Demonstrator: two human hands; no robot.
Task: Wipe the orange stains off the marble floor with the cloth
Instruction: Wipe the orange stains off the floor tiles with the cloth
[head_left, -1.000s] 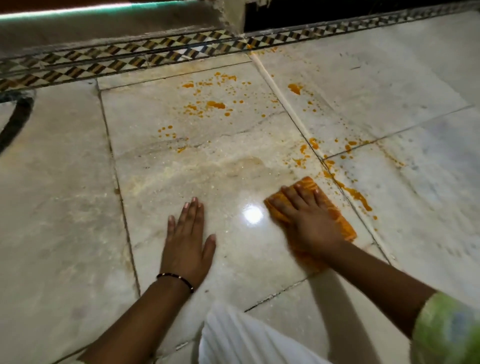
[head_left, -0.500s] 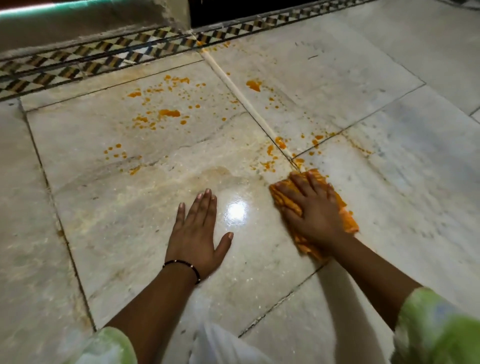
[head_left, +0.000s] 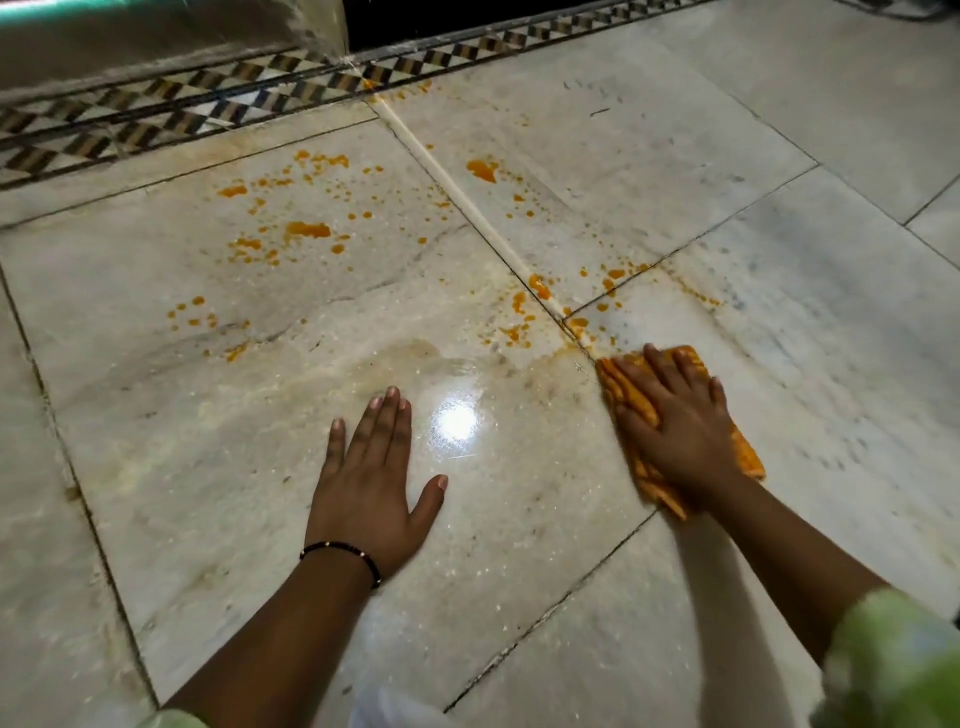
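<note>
My right hand (head_left: 675, 421) presses flat on an orange cloth (head_left: 631, 397) against the marble floor (head_left: 519, 519), just right of a tile joint. Only the cloth's edges show around my fingers and palm. My left hand (head_left: 371, 478) lies flat on the floor with fingers spread, holding nothing, a dark bracelet at its wrist. Orange stains (head_left: 309, 228) are scattered over the far tile, with more splashes (head_left: 483, 170) beyond the joint and a cluster (head_left: 540, 288) right ahead of the cloth. A wet, shiny patch (head_left: 457, 423) lies between my hands.
A patterned black-and-white border strip (head_left: 208, 111) runs along the far edge below a raised step (head_left: 156, 47). A pale joint line (head_left: 467, 208) crosses the floor diagonally. White fabric of my clothing (head_left: 389, 712) shows at the bottom edge.
My right hand has slid the cloth to the right, across the tile joint, over the streak of stains beside it. My left hand has stayed planted on the floor; the view has shifted.
</note>
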